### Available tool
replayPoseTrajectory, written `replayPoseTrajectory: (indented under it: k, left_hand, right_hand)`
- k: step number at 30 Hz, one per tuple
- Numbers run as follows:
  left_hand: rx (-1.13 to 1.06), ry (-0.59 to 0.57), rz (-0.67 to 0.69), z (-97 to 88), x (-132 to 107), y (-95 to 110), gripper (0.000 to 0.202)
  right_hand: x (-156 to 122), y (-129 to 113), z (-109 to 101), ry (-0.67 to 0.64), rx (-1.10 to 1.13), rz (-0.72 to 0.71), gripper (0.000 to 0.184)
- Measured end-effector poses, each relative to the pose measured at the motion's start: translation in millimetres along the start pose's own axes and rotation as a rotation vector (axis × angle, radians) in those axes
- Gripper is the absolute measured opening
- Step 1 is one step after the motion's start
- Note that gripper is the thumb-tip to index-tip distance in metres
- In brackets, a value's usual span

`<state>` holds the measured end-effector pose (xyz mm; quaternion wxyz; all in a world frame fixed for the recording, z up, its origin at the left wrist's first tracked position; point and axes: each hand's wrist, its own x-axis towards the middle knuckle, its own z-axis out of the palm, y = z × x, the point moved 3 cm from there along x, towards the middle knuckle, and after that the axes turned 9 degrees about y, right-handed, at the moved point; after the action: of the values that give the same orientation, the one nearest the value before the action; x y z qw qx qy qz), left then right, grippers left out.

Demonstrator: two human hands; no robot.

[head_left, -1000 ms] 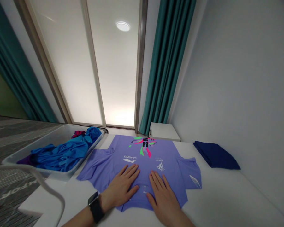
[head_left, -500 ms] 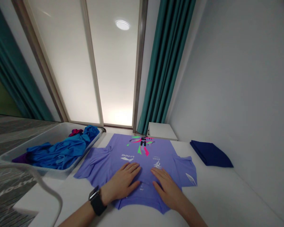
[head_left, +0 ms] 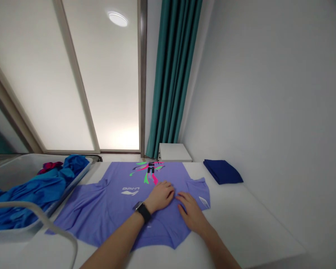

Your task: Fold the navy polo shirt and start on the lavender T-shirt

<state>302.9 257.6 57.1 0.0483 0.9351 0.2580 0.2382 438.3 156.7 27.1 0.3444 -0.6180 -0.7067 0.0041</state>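
A purple T-shirt [head_left: 117, 209] lies spread on the white table, its neckline toward me and its sleeves out to both sides. White lettering and a bright pink, green and black print show on it. My left hand [head_left: 160, 195], with a dark watch [head_left: 142, 212] on the wrist, rests palm down on the chest, fingers slightly bent and covering the right-hand logo. Close beside it, my right hand [head_left: 193, 213] lies on the cloth toward the right sleeve, fingers stretched out. Both hands are open, with no cloth gripped in view.
Left of the shirt stands a clear plastic bin [head_left: 85, 170] with blue clothes [head_left: 42, 186] and a red-pink piece [head_left: 49, 167]. A folded navy cloth [head_left: 223, 172] lies at the back right, near the wall. A pale curved tube [head_left: 39, 213] crosses the lower left. Behind is a white cabinet [head_left: 174, 152].
My left hand has slid right across the shirt, over the right-hand logo and close to my right hand. The shirt's left side looks more rumpled. The view has turned right.
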Motion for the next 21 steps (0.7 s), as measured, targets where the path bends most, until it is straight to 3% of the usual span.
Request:
replayPoseTrajectory:
  k: [4,8,12,15,18,21]
  left_hand:
    - [0.008,0.058,0.011,7.5,-10.5,1.0,0.016]
    - [0.052,0.043,0.027,3.6,-11.1,3.7,0.015]
    - [0.079,-0.038,0.059,-3.3,4.0,11.0,0.016]
    - [0.026,-0.094,0.082,-2.0,21.3,21.2,0.019]
    - [-0.058,-0.086,0.146,7.7,35.0,36.6,0.018]
    - [-0.107,-0.064,0.216,22.6,39.4,50.1,0.016]
  right_hand:
    - [1.7,3.0,-2.0,0.083,0.040,0.016,0.036]
    - [7.1,28.4,-16.1,0.215,-0.005,0.094,0.035]
    - [10.4,64.3,-36.8,0.266,-0.186,0.199,0.036]
    - [6.4,86.9,-50.2,0.268,-0.394,0.365,0.033]
    - [-0.3,97.3,-55.6,0.252,-0.556,0.483,0.027]
    - [-3.9,97.3,-52.7,0.238,-0.622,0.487,0.021]
